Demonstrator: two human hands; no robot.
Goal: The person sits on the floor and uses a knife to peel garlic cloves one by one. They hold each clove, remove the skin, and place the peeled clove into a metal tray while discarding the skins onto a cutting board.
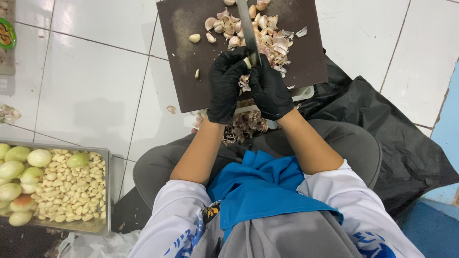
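Note:
Both hands wear black gloves and meet over the near edge of a dark brown cutting board. My right hand grips the handle of a knife whose blade points away over the board. My left hand pinches a garlic clove against the blade. A heap of unpeeled garlic cloves and papery skins lies at the board's far side. Two loose cloves sit apart to the left.
A metal tray at the left holds peeled garlic cloves and pale green peeled onions. Garlic skins fill a container below the board. A black plastic bag spreads on the white tiled floor at the right.

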